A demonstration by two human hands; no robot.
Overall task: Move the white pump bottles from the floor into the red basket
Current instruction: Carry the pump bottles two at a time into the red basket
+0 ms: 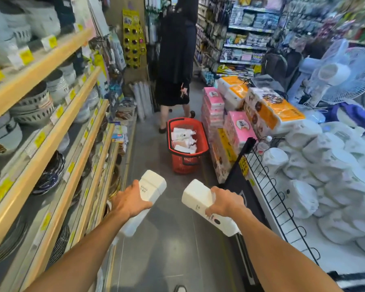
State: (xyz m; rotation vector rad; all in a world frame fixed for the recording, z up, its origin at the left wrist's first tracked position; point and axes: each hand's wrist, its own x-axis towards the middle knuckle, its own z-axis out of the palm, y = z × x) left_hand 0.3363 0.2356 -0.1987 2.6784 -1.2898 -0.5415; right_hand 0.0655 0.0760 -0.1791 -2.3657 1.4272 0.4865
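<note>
A grey tiled floor [169,239] runs down a shop aisle. On the left stand long shelves [57,131] with pale wooden front edges and yellow price tags, loaded with round bowls and glossy dark plates. On the right a heap of white plates [335,175] in thin clear wrapping lies behind a black wire rack [276,186]. Beyond it sit soft blocky tissue packs [236,127] in pink and orange film, and a white fan [343,74] with a round grille. A person in black clothing [177,60] stands at the far end of the aisle.

The red basket [200,131], made of slotted plastic with a black rim band, stands on the floor beside the tissue packs. It already holds several white pump bottles [182,134] lying on their sides.

Nearer the camera, two more bottles are held in the air over the floor, well short of the basket. Both are smooth, matte white and squarish, with their flat bases pointing forward. The left hand [129,202] holds the left bottle [150,186] with its fingers wrapped round the middle. The right hand [226,202] holds the right bottle [196,197] the same way, fingers curled over its printed face. The pump ends are hidden.
</note>
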